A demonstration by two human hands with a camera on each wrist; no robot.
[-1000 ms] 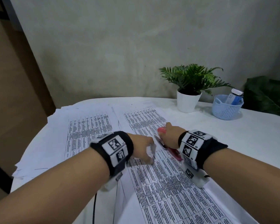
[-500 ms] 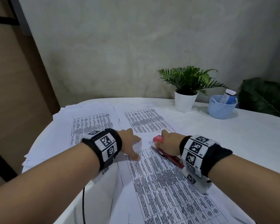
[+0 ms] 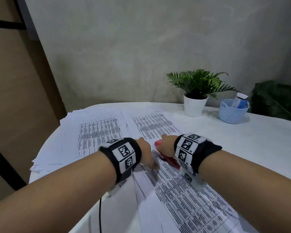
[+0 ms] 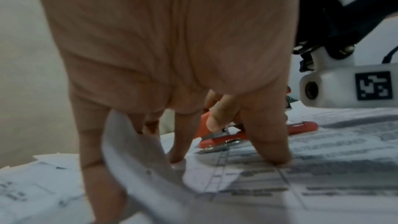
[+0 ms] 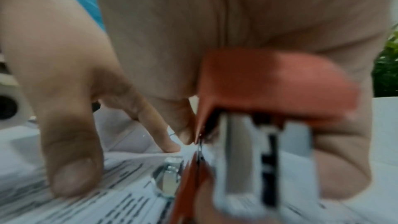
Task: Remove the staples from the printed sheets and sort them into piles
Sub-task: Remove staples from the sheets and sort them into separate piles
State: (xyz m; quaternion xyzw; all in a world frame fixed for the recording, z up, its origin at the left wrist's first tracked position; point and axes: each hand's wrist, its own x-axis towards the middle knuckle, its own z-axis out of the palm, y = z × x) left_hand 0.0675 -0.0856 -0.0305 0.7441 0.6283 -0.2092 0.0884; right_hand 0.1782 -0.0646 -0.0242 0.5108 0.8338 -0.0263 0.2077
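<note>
A stapled set of printed sheets [image 3: 183, 190] lies in front of me on the white table [image 3: 242, 148]. My right hand [image 3: 166, 145] grips a red stapler [image 3: 170, 161] set against the set's top left corner, thumb pressed on the paper. The stapler [image 5: 269, 83] fills the right wrist view, its metal tip [image 5: 168, 176] on the page. My left hand [image 3: 146, 153] is just left of it. In the left wrist view its thumb [image 4: 273, 151] presses the page while the other fingers hold the top sheet's corner [image 4: 133, 151] curled up, close to the stapler [image 4: 221, 138]. No staple is visible.
Two piles of loose printed sheets lie further back, one at the left [image 3: 97, 132] and one in the middle [image 3: 151, 123]. A potted plant [image 3: 194, 98] and a blue basket [image 3: 233, 111] stand at the back right. The table edge curves close on the left.
My left hand drew slightly left, then came back beside the stapler, still on the sheet corner. The right hand stayed on the stapler.
</note>
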